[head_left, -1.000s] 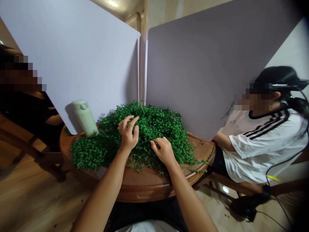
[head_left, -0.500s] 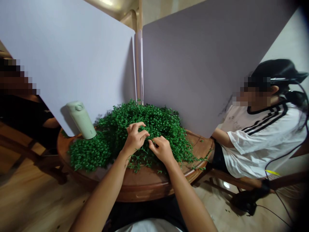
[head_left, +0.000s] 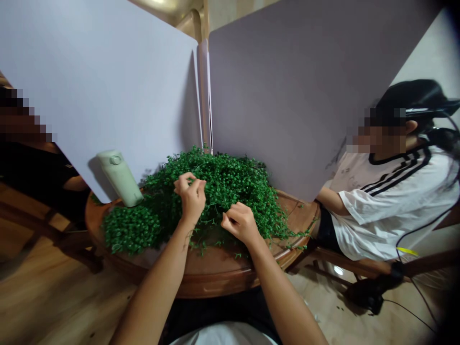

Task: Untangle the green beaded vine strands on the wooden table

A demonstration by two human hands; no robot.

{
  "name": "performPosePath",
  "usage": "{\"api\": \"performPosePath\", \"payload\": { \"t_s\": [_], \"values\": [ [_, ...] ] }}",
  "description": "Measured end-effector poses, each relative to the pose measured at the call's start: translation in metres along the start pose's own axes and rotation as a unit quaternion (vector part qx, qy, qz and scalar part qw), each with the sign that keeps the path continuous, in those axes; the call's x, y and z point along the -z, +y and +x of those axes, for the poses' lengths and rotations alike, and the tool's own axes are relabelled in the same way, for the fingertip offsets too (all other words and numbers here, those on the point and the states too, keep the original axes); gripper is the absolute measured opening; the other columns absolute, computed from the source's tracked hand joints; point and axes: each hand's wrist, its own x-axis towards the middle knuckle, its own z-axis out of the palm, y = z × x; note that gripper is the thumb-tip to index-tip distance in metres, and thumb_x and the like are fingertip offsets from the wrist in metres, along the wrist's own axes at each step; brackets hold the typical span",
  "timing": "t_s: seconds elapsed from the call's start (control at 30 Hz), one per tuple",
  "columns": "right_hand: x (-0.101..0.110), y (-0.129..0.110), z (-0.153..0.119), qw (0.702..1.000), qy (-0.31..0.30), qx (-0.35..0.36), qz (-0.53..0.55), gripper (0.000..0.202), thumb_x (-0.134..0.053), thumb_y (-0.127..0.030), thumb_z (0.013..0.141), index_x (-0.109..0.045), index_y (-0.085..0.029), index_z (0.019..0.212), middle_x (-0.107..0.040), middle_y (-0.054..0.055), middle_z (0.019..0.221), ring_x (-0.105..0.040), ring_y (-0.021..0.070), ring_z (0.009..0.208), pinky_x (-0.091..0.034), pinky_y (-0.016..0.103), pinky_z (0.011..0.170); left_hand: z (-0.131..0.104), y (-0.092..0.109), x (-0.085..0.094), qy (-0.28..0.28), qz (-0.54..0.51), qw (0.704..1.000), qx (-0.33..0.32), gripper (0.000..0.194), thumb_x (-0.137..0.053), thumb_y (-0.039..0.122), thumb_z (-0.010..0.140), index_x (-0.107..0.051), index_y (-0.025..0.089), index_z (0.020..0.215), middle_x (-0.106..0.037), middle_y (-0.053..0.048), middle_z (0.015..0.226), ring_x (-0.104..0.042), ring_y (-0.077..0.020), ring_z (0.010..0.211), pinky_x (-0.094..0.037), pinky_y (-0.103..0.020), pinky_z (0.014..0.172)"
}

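A large heap of green leafy plants (head_left: 230, 172), with tiny leaves on thin stems, covers much of the round wooden table (head_left: 212, 282). My left hand (head_left: 192, 196) is held over the heap's near left side, its fingers curled in and thumb pressed to them; whatever is in them is too small to make out. Lower and to the right, my right hand (head_left: 241, 221) is closed in a pinch at the heap's front edge. Thin green stems run close to its fingertips, and what lies inside the pinch is hidden. Loose sprigs hang onto the tabletop below both hands.
A pale green bottle (head_left: 120, 179) leans at the left beside a smaller green clump (head_left: 131, 230). Two tall pale panels, left (head_left: 108, 86) and right (head_left: 287, 96), stand behind the heap. One person (head_left: 398, 191) sits at the right, another (head_left: 32, 177) at the left.
My left hand has moved up and left, away from my right hand, and its fingers have curled in. My right hand has stayed nearly in place.
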Motion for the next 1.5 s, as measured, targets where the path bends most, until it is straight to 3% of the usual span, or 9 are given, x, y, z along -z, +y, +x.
{"api": "performPosePath", "payload": {
  "t_s": [0.1, 0.2, 0.37, 0.47, 0.57, 0.77, 0.93, 1.13, 1.5],
  "values": [
    [0.000, -0.002, 0.000, 1.000, 0.007, -0.007, 0.004, 0.037, -0.051, -0.027, 0.101, -0.051, -0.021, 0.064, -0.049, -0.002, 0.055, -0.044, 0.0134, 0.053, -0.035, 0.030, 0.061, 0.004, -0.008, 0.001, 0.028, 0.007, 0.999, 0.028, 0.038, -0.049, 0.033, 0.104, -0.067, 0.017, 0.075, -0.056, -0.014, 0.112, -0.047, -0.0274, 0.100, -0.035, -0.042, 0.085],
    [-0.001, -0.002, 0.000, 0.999, 0.017, -0.039, 0.002, 0.019, -0.055, -0.032, 0.103, -0.065, -0.020, 0.091, -0.061, 0.000, 0.066, -0.053, 0.0152, 0.059, -0.040, 0.030, 0.065, 0.002, -0.006, 0.001, 0.024, -0.002, 1.000, 0.019, 0.040, -0.048, 0.037, 0.105, -0.067, 0.018, 0.076, -0.057, -0.013, 0.113, -0.049, -0.0265, 0.100, -0.036, -0.042, 0.085],
    [-0.003, 0.001, 0.001, 0.995, 0.033, -0.095, -0.005, 0.020, -0.054, -0.032, 0.104, -0.062, -0.018, 0.117, -0.065, 0.003, 0.082, -0.056, 0.0164, 0.063, -0.046, 0.030, 0.066, -0.006, 0.004, -0.005, 0.012, -0.022, 1.000, -0.012, 0.040, -0.045, 0.035, 0.106, -0.068, 0.017, 0.078, -0.059, -0.013, 0.111, -0.050, -0.0253, 0.098, -0.037, -0.042, 0.086],
    [-0.003, 0.002, 0.003, 0.995, 0.014, -0.101, -0.003, 0.023, -0.055, -0.032, 0.104, -0.060, -0.019, 0.123, -0.067, 0.006, 0.098, -0.059, 0.0162, 0.069, -0.050, 0.029, 0.070, -0.009, 0.006, -0.006, 0.003, -0.029, 0.999, -0.026, 0.039, -0.045, 0.033, 0.105, -0.067, 0.017, 0.078, -0.059, -0.013, 0.110, -0.051, -0.0247, 0.097, -0.038, -0.042, 0.087],
    [-0.003, 0.001, 0.003, 0.995, -0.010, -0.099, -0.011, 0.021, -0.058, -0.035, 0.104, -0.063, -0.020, 0.118, -0.068, 0.007, 0.102, -0.062, 0.0181, 0.077, -0.050, 0.030, 0.072, -0.011, 0.010, -0.006, -0.020, -0.039, 0.998, -0.047, 0.037, -0.046, 0.032, 0.105, -0.067, 0.017, 0.078, -0.060, -0.013, 0.110, -0.052, -0.0245, 0.098, -0.039, -0.042, 0.089],
    [-0.002, 0.004, 0.002, 0.993, -0.036, -0.096, -0.054, 0.023, -0.049, -0.036, 0.108, -0.065, -0.019, 0.108, -0.068, 0.008, 0.092, -0.062, 0.0225, 0.083, -0.045, 0.033, 0.073, -0.014, 0.019, -0.007, -0.075, -0.074, 0.989, -0.102, 0.035, -0.049, 0.031, 0.103, -0.067, 0.017, 0.077, -0.060, -0.011, 0.109, -0.051, -0.0233, 0.095, -0.042, -0.041, 0.088],
    [-0.002, 0.004, 0.003, 0.992, -0.055, -0.082, -0.080, 0.030, -0.041, -0.032, 0.110, -0.063, -0.021, 0.093, -0.066, 0.006, 0.084, -0.058, 0.0211, 0.076, -0.038, 0.033, 0.071, -0.013, 0.018, -0.005, -0.097, -0.087, 0.985, -0.115, 0.034, -0.049, 0.029, 0.103, -0.067, 0.017, 0.077, -0.059, -0.011, 0.110, -0.051, -0.0237, 0.097, -0.042, -0.041, 0.088],
    [-0.003, 0.004, 0.004, 0.993, -0.062, -0.065, -0.079, 0.034, -0.042, -0.024, 0.107, -0.050, -0.022, 0.074, -0.057, 0.002, 0.069, -0.053, 0.0182, 0.067, -0.035, 0.032, 0.070, -0.013, 0.020, -0.004, -0.115, -0.083, 0.984, -0.108, 0.032, -0.050, 0.029, 0.103, -0.068, 0.017, 0.078, -0.060, -0.011, 0.110, -0.050, -0.0239, 0.096, -0.040, -0.041, 0.088],
    [0.000, 0.006, 0.008, 0.996, -0.024, -0.065, -0.065, 0.033, -0.046, -0.018, 0.098, -0.043, -0.023, 0.065, -0.050, 0.000, 0.061, -0.048, 0.0173, 0.063, -0.038, 0.030, 0.067, -0.015, 0.032, -0.007, -0.094, -0.072, 0.991, -0.063, 0.034, -0.050, 0.032, 0.103, -0.068, 0.018, 0.078, -0.060, -0.011, 0.106, -0.051, -0.0251, 0.095, -0.037, -0.041, 0.084]
  ]
}}
